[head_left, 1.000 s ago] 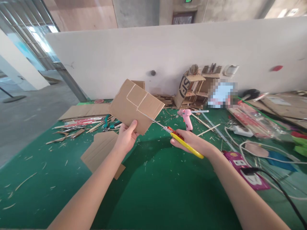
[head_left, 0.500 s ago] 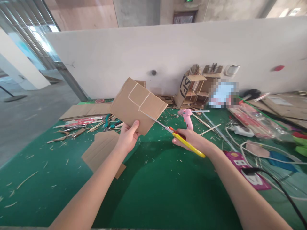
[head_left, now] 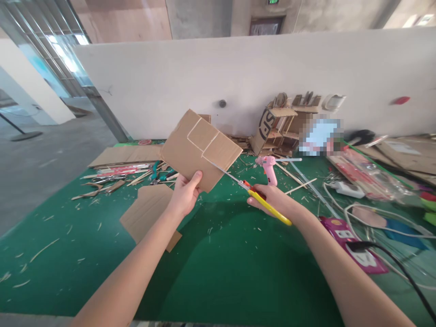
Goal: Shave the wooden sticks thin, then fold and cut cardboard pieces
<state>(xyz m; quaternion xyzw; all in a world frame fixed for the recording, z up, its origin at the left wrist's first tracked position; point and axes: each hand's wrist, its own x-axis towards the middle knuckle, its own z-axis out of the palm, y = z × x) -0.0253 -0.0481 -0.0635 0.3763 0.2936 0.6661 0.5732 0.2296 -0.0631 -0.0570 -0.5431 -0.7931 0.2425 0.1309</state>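
My left hand [head_left: 184, 195] pinches the lower edge of a brown cardboard sheet [head_left: 197, 152] and holds it up tilted above the green table [head_left: 221, 272]. White lines are marked on the sheet. My right hand [head_left: 277, 202] grips yellow-handled scissors [head_left: 262, 200]. Their thin blades reach left into the sheet's lower right edge along a marked line.
A cut cardboard piece [head_left: 146, 213] lies flat under my left arm. Tools and sticks [head_left: 119, 175] are scattered at the back left. A pink glue gun [head_left: 269, 168] stands behind the scissors, a cardboard model [head_left: 275, 125] by the wall. A power strip [head_left: 354, 243] and cables lie at right.
The view has shifted slightly. The cardboard and both hands sit a little further right and up in the frame; the scissor blades stay in the sheet's edge.
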